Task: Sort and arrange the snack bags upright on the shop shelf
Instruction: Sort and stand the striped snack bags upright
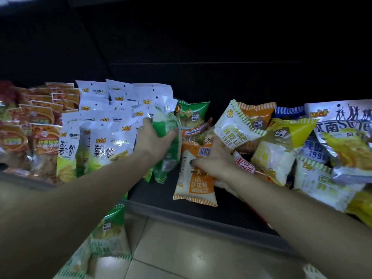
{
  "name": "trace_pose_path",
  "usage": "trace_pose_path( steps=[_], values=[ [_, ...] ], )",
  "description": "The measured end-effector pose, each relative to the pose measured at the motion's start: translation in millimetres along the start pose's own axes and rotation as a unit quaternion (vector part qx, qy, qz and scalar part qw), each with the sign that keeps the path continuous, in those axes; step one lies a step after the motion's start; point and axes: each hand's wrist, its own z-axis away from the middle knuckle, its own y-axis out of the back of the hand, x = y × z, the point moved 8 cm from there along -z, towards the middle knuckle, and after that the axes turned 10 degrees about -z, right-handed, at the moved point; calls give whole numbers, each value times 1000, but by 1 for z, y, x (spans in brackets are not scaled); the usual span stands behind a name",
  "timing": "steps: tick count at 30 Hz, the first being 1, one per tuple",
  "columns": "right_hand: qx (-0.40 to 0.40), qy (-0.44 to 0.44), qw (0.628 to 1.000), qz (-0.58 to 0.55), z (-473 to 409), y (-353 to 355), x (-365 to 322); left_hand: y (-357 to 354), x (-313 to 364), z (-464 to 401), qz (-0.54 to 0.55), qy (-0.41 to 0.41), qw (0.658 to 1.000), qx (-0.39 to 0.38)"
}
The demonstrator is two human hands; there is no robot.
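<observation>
Where the neat rows end on the dark shelf (161, 195), the left hand (154, 140) grips a green bag (170, 137), fingers and thumb curled round its upper part. The bag stands roughly upright, its foot near the shelf's front edge, touching the white bags (104, 141) that stand in upright rows just to its left. Further left stand rows of orange-red bags (43, 117), also upright.

The right hand (211, 159) rests on an orange bag (196, 174) that lies tilted on the shelf just right of the green bag; the thumb lies across its upper face, near the barcode. Whether the fingers curl round it or merely press cannot be told, as they are hidden beyond the palm. The two hands are near each other but apart.

Right of the right hand lies an unsorted heap: a white-and-green bag (234, 125) tilted above it, a yellow bag (279, 150) leaning, and a large silver bag (346, 133) at the far right. Another green bag (193, 114) stands behind, between the hands.

Below the shelf, blurred green-and-white bags (108, 234) show beneath the left forearm, above a tiled floor (191, 254).
</observation>
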Motion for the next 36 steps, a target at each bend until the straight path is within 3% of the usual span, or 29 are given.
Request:
trace_pose_path(
  steps=[5, 7, 9, 12, 14, 15, 17, 19, 21, 24, 27, 29, 32, 34, 36],
  values=[
    [10, -28, 993, 114, -5, 9, -3, -33, -25, 16, -116, -3, 988, -106],
    [5, -53, 987, 151, -2, 10, -4, -42, -40, 22, -127, -10, 975, -182],
    [-4, -51, 962, 269, 7, 11, -9, -43, -55, 27, -115, -16, 958, -260],
    [58, 88, 845, 524, 34, 1, -47, -29, -67, 35, -91, -38, 929, -357],
    [60, 257, 808, 527, 61, -32, -79, -18, -73, 35, -84, -70, 915, -389],
    [38, 314, 820, 477, 76, -49, -93, -13, -79, 33, -82, -75, 912, -394],
    [-41, 345, 874, 339, 101, -83, -111, -1, -88, 32, -105, -81, 913, -385],
    [-129, 319, 890, 300, 113, -120, -114, 5, -95, 29, -135, -101, 912, -375],
    [-155, 275, 895, 316, 112, -143, -110, 9, -106, 21, -144, -95, 912, -372],
    [-102, 243, 918, 295, 93, -148, -113, 22, -110, 13, -127, -89, 921, -356],
    [-58, 281, 926, 246, 79, -143, -120, 38, -108, 17, -80, -74, 935, -336],
    [-45, 298, 934, 190, 73, -133, -123, 46, -120, 18, -128, -87, 933, -325],
    [-18, 298, 942, 155, 70, -114, -124, 56, -163, 22, -287, -113, 888, -341],
    [18, 359, 892, 273, 80, -112, -130, 65, -202, 27, -397, -95, 842, -352],
    [28, 451, 753, 477, 96, -140, -134, 77, -244, 32, -481, -44, 806, -342]
  ],
)
